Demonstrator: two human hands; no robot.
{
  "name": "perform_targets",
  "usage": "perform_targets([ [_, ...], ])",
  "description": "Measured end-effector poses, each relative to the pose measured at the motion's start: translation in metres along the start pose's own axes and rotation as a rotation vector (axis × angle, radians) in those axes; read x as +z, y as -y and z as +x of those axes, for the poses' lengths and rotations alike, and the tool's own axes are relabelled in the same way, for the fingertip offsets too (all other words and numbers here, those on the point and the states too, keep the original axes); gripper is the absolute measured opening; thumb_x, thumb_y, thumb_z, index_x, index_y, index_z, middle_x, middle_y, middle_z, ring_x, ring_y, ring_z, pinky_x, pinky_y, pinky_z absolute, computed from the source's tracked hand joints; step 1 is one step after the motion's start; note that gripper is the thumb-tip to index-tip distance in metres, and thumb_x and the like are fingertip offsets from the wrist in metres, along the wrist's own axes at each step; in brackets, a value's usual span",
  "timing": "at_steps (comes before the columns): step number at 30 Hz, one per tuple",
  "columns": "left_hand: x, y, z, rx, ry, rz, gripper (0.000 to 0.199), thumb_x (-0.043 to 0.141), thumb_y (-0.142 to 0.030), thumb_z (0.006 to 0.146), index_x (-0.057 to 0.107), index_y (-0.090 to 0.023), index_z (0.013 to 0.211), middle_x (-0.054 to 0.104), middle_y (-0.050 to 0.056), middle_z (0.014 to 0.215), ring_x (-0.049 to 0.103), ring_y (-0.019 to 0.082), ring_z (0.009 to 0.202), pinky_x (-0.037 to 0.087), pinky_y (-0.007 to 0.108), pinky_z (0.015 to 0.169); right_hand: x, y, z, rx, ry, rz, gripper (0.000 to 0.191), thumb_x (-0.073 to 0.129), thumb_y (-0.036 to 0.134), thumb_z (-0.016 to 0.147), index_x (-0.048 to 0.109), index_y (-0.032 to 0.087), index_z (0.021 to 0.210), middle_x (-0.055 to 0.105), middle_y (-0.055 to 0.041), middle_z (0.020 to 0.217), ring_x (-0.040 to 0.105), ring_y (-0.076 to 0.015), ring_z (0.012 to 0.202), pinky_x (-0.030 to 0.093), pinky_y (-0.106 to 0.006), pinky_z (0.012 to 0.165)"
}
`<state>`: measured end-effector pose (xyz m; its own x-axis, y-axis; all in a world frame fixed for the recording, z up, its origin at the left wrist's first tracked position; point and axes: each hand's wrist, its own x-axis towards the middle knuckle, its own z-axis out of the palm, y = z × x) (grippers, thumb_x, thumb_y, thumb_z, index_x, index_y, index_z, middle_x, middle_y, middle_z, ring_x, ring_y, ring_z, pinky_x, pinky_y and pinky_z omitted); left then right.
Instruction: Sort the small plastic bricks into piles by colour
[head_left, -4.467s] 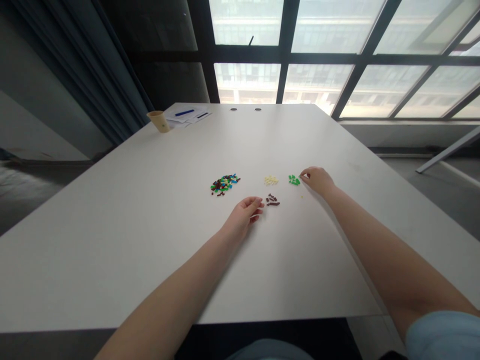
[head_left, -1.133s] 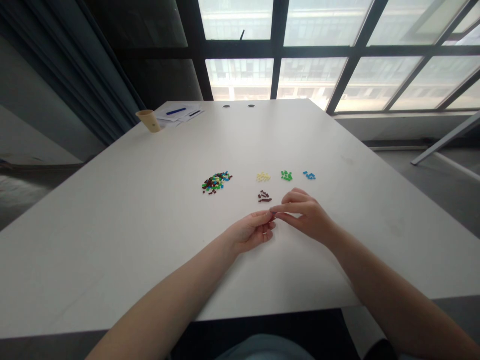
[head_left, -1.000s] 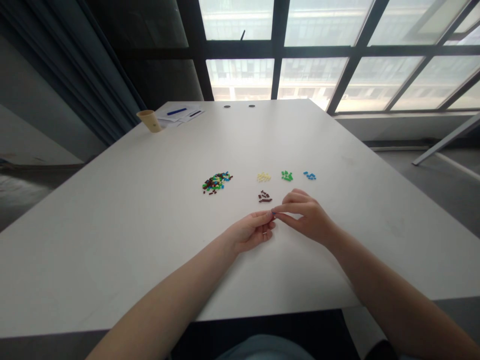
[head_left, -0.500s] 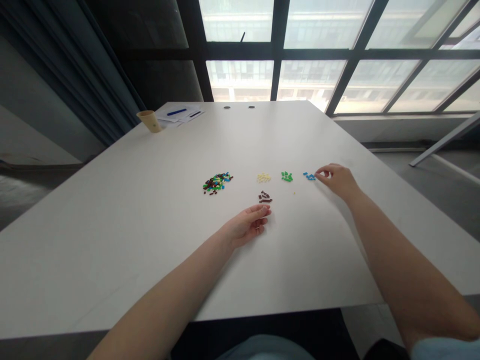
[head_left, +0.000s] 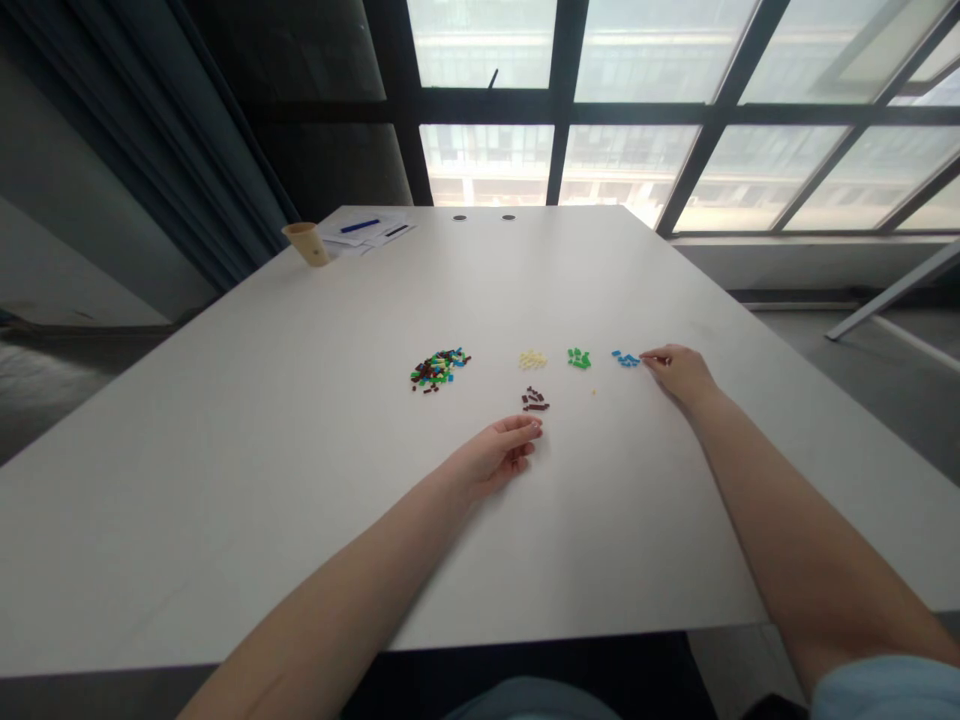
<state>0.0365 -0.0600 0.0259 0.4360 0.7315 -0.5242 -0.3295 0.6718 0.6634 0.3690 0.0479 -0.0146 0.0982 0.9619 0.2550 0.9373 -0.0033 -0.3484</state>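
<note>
At the right edge of the blue pieces (head_left: pixel 625 360), right hand (head_left: pixel 679 372): thumb and forefinger drawn close, cannot tell if they meet or pinch a piece. Blue cluster lies just left of these fingertips, spread roughly sideways; right hand clearly the nearer. Left hand (head_left: pixel 504 452): fingers curled, thumb near forefinger (anything between them too small to make out). Brown pieces (head_left: pixel 535 407) just beyond its fingertips, the longest lying crosswise. Farther out: green pieces (head_left: pixel 579 360) left of the blue, pale yellow pieces (head_left: pixel 533 360) left again; one small orange piece (head_left: pixel 593 392) alone, nearer the person than the green. Mixed heap (head_left: pixel 439 370) leftmost, well apart from both hands.
</note>
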Motion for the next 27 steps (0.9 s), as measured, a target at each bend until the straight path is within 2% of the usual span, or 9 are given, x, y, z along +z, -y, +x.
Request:
perform_targets([
  [7, -0.002, 0.001, 0.003, 0.015, 0.005, 0.044, 0.019, 0.073, -0.02, 0.063, 0.059, -0.014, 0.074, 0.052, -0.002, 0.068, 0.047, 0.002, 0.053, 0.034, 0.013, 0.045, -0.001, 0.004, -0.007, 0.056, 0.032, 0.01, 0.03, 0.049, 0.024, 0.073, 0.072, 0.018, 0.091, 0.065, -0.0068, 0.076, 0.052, -0.0156, 0.063, 0.04, -0.028, 0.063],
  [11, -0.006, -0.003, 0.004, 0.063, -0.022, 0.133, 0.021, 0.072, -0.025, 0.063, 0.061, -0.014, 0.077, 0.055, -0.001, 0.074, 0.048, 0.002, 0.055, 0.033, 0.015, 0.047, -0.004, 0.009, -0.01, 0.054, 0.029, 0.004, 0.03, 0.047, 0.021, 0.072, 0.073, 0.018, 0.089, 0.065, -0.0072, 0.076, 0.051, -0.0151, 0.061, 0.039, -0.027, 0.062],
  [14, -0.019, -0.017, 0.006, 0.184, -0.131, 0.32, 0.02, 0.067, -0.03, 0.067, 0.063, -0.015, 0.081, 0.059, 0.002, 0.08, 0.05, 0.005, 0.059, 0.035, 0.018, 0.051, -0.012, 0.014, -0.011, 0.081, 0.022, 0.017, 0.03, 0.048, 0.021, 0.071, 0.072, 0.017, 0.088, 0.063, -0.0059, 0.07, 0.05, -0.0147, 0.059, 0.038, -0.027, 0.061],
  [17, -0.046, -0.038, 0.01, 0.457, -0.374, 0.719, 0.017, 0.058, -0.027, 0.073, 0.066, -0.017, 0.085, 0.06, 0.004, 0.079, 0.052, 0.012, 0.067, 0.04, 0.025, 0.062, -0.027, 0.028, -0.014, 0.071, -0.017, 0.036, 0.029, 0.049, 0.024, 0.071, 0.072, 0.017, 0.088, 0.06, -0.0036, 0.063, 0.05, -0.0145, 0.057, 0.038, -0.027, 0.06],
  [19, -0.068, -0.049, 0.015, 0.745, -0.607, 1.024, 0.018, 0.054, -0.022, 0.075, 0.068, -0.018, 0.086, 0.06, 0.006, 0.087, 0.052, 0.018, 0.08, 0.041, 0.031, 0.073, -0.038, 0.045, -0.02, 0.029, -0.042, 0.056, 0.028, 0.049, 0.026, 0.072, 0.071, 0.018, 0.087, 0.059, -0.003, 0.062, 0.05, -0.0145, 0.058, 0.037, -0.027, 0.06],
  [20, -0.077, -0.053, 0.018, 0.828, -0.704, 1.164, 0.02, 0.052, -0.02, 0.076, 0.068, -0.019, 0.088, 0.059, 0.008, 0.091, 0.051, 0.021, 0.088, 0.04, 0.034, 0.078, -0.042, 0.057, -0.025, 0.003, -0.043, 0.072, 0.027, 0.05, 0.027, 0.073, 0.071, 0.018, 0.087, 0.059, -0.0031, 0.063, 0.05, -0.0145, 0.058, 0.037, -0.027, 0.06],
  [21, -0.085, -0.055, 0.02, 0.848, -0.794, 1.269, 0.023, 0.05, -0.019, 0.077, 0.069, -0.021, 0.09, 0.058, 0.009, 0.095, 0.049, 0.023, 0.093, 0.039, 0.037, 0.08, -0.046, 0.07, -0.033, -0.025, -0.045, 0.088, 0.027, 0.05, 0.028, 0.073, 0.071, 0.017, 0.086, 0.059, -0.0034, 0.064, 0.05, -0.0146, 0.059, 0.037, -0.026, 0.06],
  [23, -0.096, -0.055, 0.026, 0.814, -0.884, 1.406, 0.025, 0.049, -0.02, 0.079, 0.069, -0.024, 0.093, 0.057, 0.009, 0.101, 0.046, 0.027, 0.098, 0.037, 0.041, 0.081, -0.05, 0.1, -0.054, -0.09, -0.011, 0.132, 0.025, 0.049, 0.026, 0.075, 0.07, 0.017, 0.085, 0.06, -0.0037, 0.067, 0.051, -0.0142, 0.06, 0.038, -0.026, 0.061],
  [27, -0.1, -0.05, 0.033, 0.732, -0.897, 1.524, 0.023, 0.053, -0.025, 0.078, 0.069, -0.026, 0.094, 0.056, 0.009, 0.108, 0.044, 0.031, 0.102, 0.037, 0.045, 0.08, -0.042, 0.162, -0.112, -0.399, 0.277, 0.216, 0.022, 0.046, 0.023, 0.08, 0.068, 0.02, 0.083, 0.064, -0.0036, 0.076, 0.054, -0.0139, 0.068, 0.039, -0.026, 0.067],
])
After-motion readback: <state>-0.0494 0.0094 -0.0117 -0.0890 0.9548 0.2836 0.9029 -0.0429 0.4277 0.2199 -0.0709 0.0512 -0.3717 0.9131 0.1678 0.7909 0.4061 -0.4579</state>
